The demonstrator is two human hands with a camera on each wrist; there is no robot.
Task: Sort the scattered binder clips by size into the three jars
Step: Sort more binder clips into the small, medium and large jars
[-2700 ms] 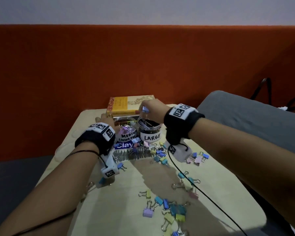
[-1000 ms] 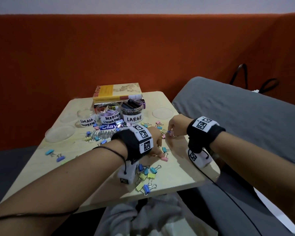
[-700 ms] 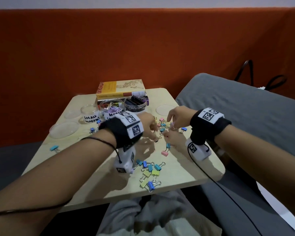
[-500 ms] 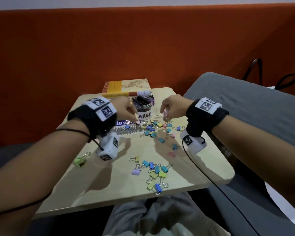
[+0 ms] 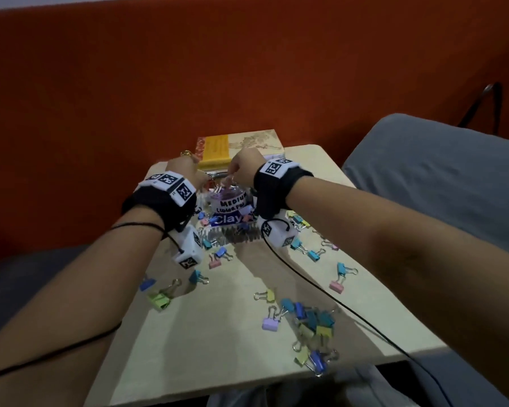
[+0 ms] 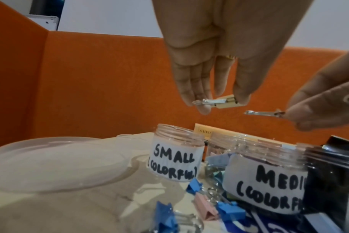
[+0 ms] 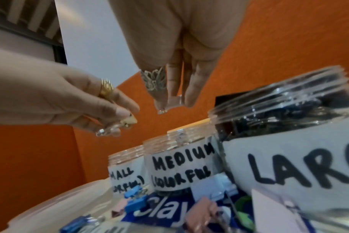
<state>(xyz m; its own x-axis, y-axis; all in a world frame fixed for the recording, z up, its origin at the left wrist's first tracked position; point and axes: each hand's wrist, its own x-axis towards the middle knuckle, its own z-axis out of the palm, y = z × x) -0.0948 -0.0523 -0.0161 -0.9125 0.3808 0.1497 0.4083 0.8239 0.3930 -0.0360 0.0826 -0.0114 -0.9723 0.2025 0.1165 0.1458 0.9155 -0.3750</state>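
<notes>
Pale wood desk (image 5: 218, 342), head view: scattered clips (image 5: 312, 318) lower centre; both hands over the jars, centre frame.
Left wrist view: left hand (image 6: 219, 47) pinches a yellow clip (image 6: 227, 101) above the small jar (image 6: 176, 152); we release squarely over that mouth.
Right wrist view: right hand (image 7: 181, 39) pinches a clip (image 7: 176, 100), colour unclear, above the medium jar (image 7: 179, 159).
</notes>
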